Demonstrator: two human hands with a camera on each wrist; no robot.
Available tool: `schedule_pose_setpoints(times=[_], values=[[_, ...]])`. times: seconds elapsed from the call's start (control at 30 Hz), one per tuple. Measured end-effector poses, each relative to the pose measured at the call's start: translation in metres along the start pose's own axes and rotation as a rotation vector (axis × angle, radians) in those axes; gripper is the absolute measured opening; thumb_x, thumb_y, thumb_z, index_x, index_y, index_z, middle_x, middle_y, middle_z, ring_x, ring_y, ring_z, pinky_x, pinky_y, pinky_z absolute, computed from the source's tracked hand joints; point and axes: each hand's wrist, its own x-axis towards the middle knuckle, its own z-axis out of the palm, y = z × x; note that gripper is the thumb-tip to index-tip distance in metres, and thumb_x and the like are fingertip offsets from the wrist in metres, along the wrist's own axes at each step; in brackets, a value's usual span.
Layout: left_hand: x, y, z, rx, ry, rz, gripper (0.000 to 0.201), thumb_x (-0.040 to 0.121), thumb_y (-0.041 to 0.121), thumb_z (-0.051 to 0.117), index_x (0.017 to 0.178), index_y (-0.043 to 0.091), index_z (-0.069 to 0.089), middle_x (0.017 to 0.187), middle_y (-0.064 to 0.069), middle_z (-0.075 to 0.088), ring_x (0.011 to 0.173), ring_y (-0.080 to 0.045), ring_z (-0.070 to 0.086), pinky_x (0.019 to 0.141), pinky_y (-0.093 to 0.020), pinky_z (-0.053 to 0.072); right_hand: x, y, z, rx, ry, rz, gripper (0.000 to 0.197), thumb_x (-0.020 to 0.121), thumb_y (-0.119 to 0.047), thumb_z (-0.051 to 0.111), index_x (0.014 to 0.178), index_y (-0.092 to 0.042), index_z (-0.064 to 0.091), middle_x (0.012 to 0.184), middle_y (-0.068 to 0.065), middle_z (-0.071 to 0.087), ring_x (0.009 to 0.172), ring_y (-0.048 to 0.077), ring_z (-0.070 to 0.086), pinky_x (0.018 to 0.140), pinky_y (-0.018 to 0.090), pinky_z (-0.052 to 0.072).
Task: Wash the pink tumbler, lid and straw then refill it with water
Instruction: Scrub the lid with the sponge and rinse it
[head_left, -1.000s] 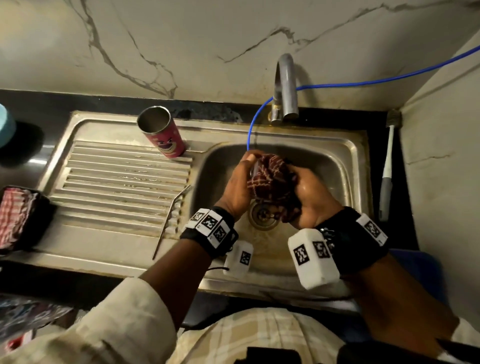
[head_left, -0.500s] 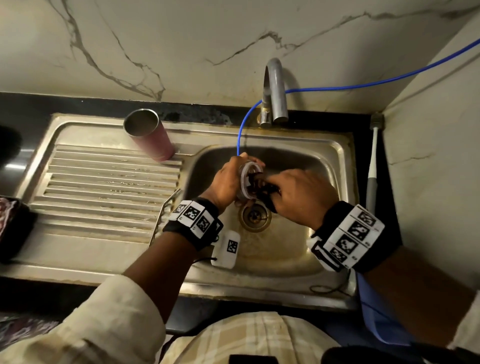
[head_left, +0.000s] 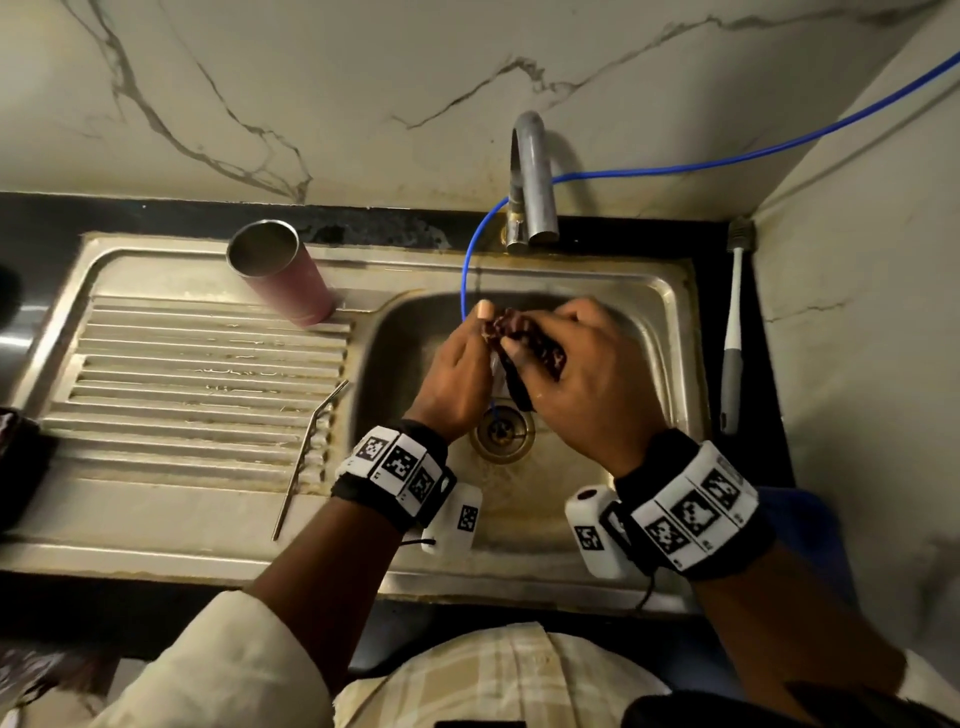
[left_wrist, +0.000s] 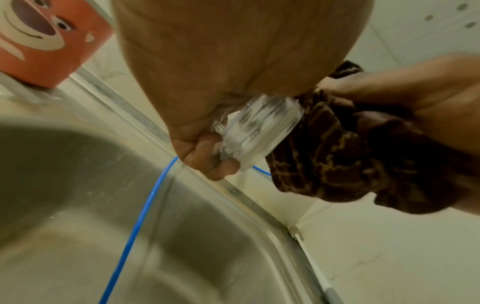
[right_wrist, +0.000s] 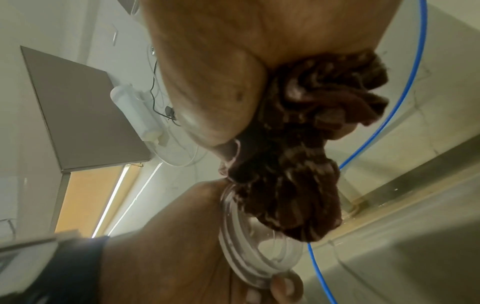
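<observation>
Over the sink (head_left: 670, 291) basin, near the drain: left hand (head_left: 452, 374) gripping the clear lid (left_wrist: 257, 129) by its rim, right hand (head_left: 587, 379) clutching a dark red checked cloth (left_wrist: 335, 156) bunched against the lid. Left of the basin on the drainboard — pink tumbler (head_left: 291, 280) upright and open at the far edge, metal straw (head_left: 306, 452) lying nearer. Thin blue hose (head_left: 470, 270) hanging into the basin beside the tap (head_left: 535, 182).

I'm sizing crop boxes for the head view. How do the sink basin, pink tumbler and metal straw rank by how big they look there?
Largest to smallest:
1. sink basin
2. pink tumbler
3. metal straw, long but very thin
</observation>
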Motion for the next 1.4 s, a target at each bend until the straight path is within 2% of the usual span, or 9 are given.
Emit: schedule_pose_setpoints(times=[0.17, 0.3, 0.37, 0.57, 0.87, 0.97, 1.13, 1.3, 1.4], values=[[-0.005, -0.008, 0.006, 0.021, -0.008, 0.157, 0.057, 0.112, 0.046, 0.028, 0.116, -0.001, 0.060, 0.106, -0.023, 0.065, 0.100, -0.043, 0.062, 0.092, -0.063, 0.049, 0.019, 0.005, -0.007, 0.051, -0.036, 0.125, 0.025, 0.099, -0.036, 0.069, 0.120, -0.022, 0.069, 0.095, -0.004, 0.075, 0.086, 0.016, 0.071, 0.065, 0.014, 0.038], [-0.004, -0.004, 0.009, 0.118, 0.082, 0.183, 0.050, 0.112, 0.044, 0.026, 0.114, 0.008, 0.061, 0.108, -0.013, 0.066, 0.104, -0.035, 0.063, 0.096, -0.062, 0.048, 0.025, 0.004, -0.012, 0.150, -0.092, 0.117, 0.060, 0.099, -0.029, 0.071, 0.154, -0.032, 0.049, 0.097, -0.005, 0.074, 0.084, 0.009, 0.069, 0.075, 0.015, 0.054], [0.003, -0.002, 0.006, 0.172, 0.142, 0.185, 0.050, 0.111, 0.048, 0.023, 0.111, 0.012, 0.058, 0.106, -0.014, 0.063, 0.101, -0.037, 0.060, 0.094, -0.063, 0.047, 0.019, -0.001, -0.007, 0.206, -0.055, 0.036, 0.039, 0.098, -0.024, 0.068, 0.138, -0.028, 0.067, 0.113, -0.007, 0.078, 0.100, 0.009, 0.073, 0.090, 0.032, 0.060], [0.011, -0.004, 0.006, 0.086, 0.220, 0.055, 0.056, 0.103, 0.072, 0.026, 0.106, 0.025, 0.056, 0.108, -0.016, 0.064, 0.106, -0.038, 0.062, 0.100, -0.064, 0.047, -0.010, -0.015, 0.013, 0.162, 0.030, 0.038, 0.021, 0.097, -0.033, 0.061, 0.116, -0.030, 0.067, 0.098, -0.010, 0.078, 0.080, 0.011, 0.073, 0.069, 0.037, 0.060], [-0.003, -0.008, 0.016, 0.220, 0.164, 0.223, 0.044, 0.112, 0.038, 0.025, 0.115, 0.011, 0.059, 0.108, -0.009, 0.062, 0.105, -0.032, 0.058, 0.098, -0.059, 0.046, 0.041, -0.003, -0.011, 0.065, -0.196, 0.223, 0.020, 0.101, -0.040, 0.065, 0.112, -0.028, 0.077, 0.105, -0.004, 0.078, 0.093, 0.017, 0.071, 0.067, 0.021, 0.044], [0.004, -0.005, 0.014, 0.129, 0.196, 0.120, 0.050, 0.109, 0.051, 0.026, 0.123, 0.017, 0.060, 0.116, -0.009, 0.067, 0.114, -0.028, 0.063, 0.105, -0.058, 0.047, 0.034, -0.007, -0.007, 0.046, -0.081, 0.114, 0.020, 0.101, -0.036, 0.065, 0.115, -0.027, 0.075, 0.103, -0.007, 0.078, 0.083, 0.006, 0.065, 0.065, 0.000, 0.037], [0.001, 0.005, 0.010, -0.349, 0.306, -0.398, 0.065, 0.105, 0.066, 0.036, 0.113, 0.012, 0.072, 0.111, -0.015, 0.076, 0.112, -0.030, 0.072, 0.106, -0.050, 0.054, -0.001, -0.010, 0.015, -0.047, -0.080, -0.081, 0.040, 0.094, -0.039, 0.062, 0.134, -0.030, 0.067, 0.107, 0.000, 0.076, 0.086, 0.026, 0.074, 0.069, 0.041, 0.062], [-0.008, 0.028, 0.008, -0.695, 0.014, -0.481, 0.088, 0.093, 0.081, 0.029, 0.107, 0.004, 0.070, 0.101, -0.013, 0.073, 0.095, -0.024, 0.073, 0.083, -0.035, 0.061, -0.013, -0.003, 0.011, -0.122, -0.037, -0.245, 0.050, 0.090, -0.036, 0.053, 0.136, -0.025, 0.069, 0.108, 0.003, 0.073, 0.077, 0.030, 0.070, 0.060, 0.035, 0.057], [-0.004, 0.035, 0.005, -0.768, -0.009, -0.515, 0.085, 0.098, 0.075, 0.041, 0.133, 0.001, 0.064, 0.121, -0.019, 0.073, 0.110, -0.029, 0.073, 0.086, -0.038, 0.062, -0.019, 0.008, 0.007, -0.182, -0.025, -0.252, 0.053, 0.087, -0.035, 0.054, 0.137, -0.023, 0.069, 0.104, 0.005, 0.071, 0.075, 0.030, 0.067, 0.058, 0.033, 0.054]])
